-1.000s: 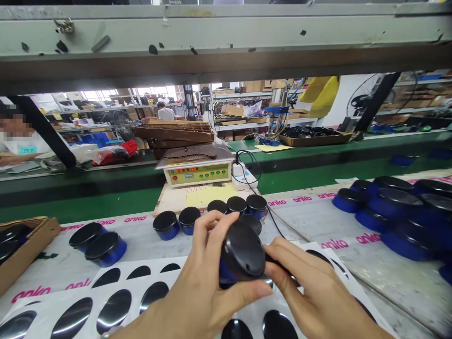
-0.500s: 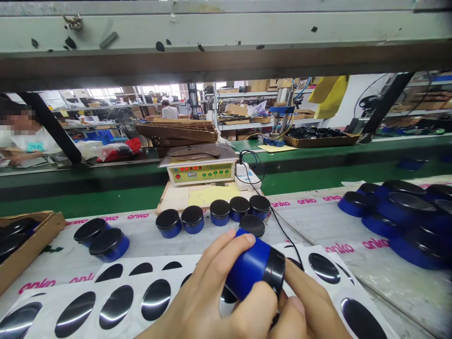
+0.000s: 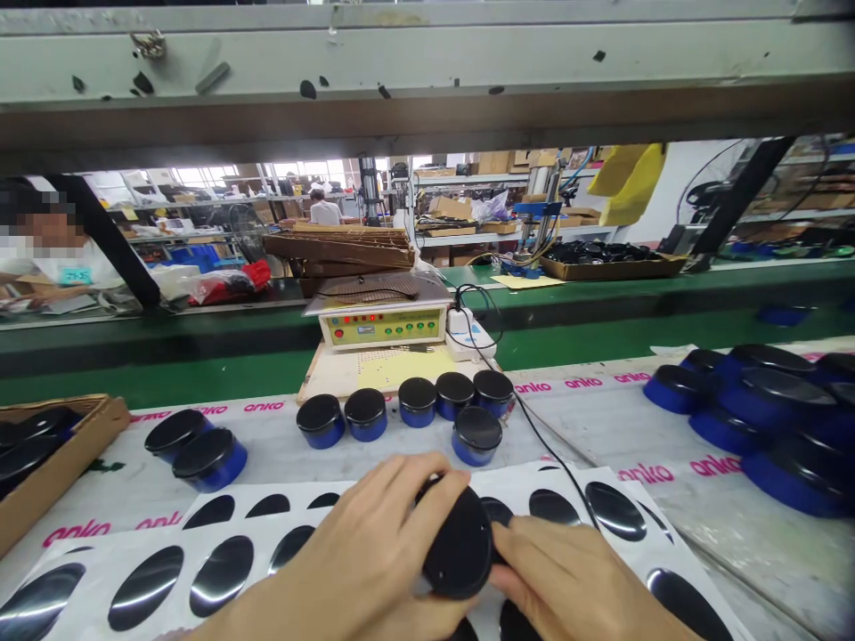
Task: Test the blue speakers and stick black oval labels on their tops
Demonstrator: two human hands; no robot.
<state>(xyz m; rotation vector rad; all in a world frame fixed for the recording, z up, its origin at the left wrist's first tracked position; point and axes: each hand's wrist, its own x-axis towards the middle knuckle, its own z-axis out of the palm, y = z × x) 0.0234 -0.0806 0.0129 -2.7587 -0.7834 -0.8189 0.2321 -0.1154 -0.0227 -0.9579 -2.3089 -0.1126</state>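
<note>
My left hand is wrapped around a round blue-and-black housing, whose flat black face is turned up toward me and shows small dots near its rim. At the housing's right edge, my right hand has its thumb and forefinger drawn together; what lies between them is hidden. Under both hands are white sheets bearing round black glossy stickers. Just beyond the hands stands another blue housing with a black top. Several more like it form a row behind.
A box-shaped device with lit buttons sits at the back, its black cable running down to the sheets. Larger blue-and-black housings are piled at right. A cardboard tray holds dark parts at left. A metal beam crosses overhead.
The housing has turned from showing its blue side to showing its black face, and sits slightly lower. My right hand has come from behind it to its right edge.
</note>
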